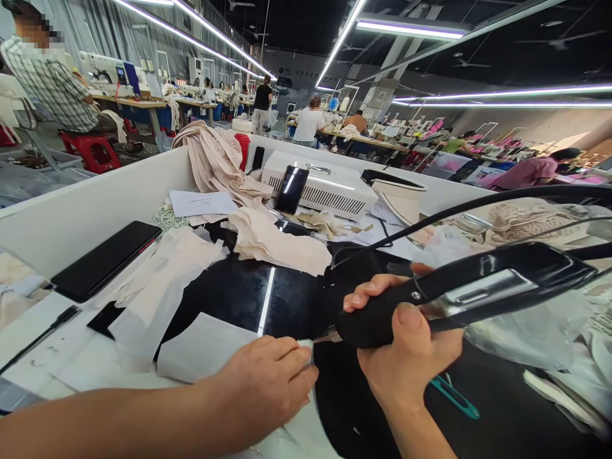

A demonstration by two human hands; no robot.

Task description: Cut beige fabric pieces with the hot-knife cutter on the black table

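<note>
My right hand [406,347] is wrapped round a black corded electric hand tool [459,290] that looks like a hot knife. A silver lever lies along its body, and its thin metal tip [327,336] points left. At that tip, my left hand [270,392] is closed, pinching a small white piece [306,345] between thumb and fingers; whether it is cloth or paper I cannot tell. Tip and piece meet or nearly meet. Beneath both hands lies a glossy black surface [239,284]. A white sheet [201,347] rests behind my left wrist. Teal thread snips [456,396] lie beside my right wrist.
Cream fabric pieces [282,245] are stacked ahead. A black phone-like slab [108,258] lies left; a phone [291,189] leans on a white vented box [320,185]. The tool's cable [478,207] arcs across the right, over plastic bags [521,325]. White walls [95,182] edge the table.
</note>
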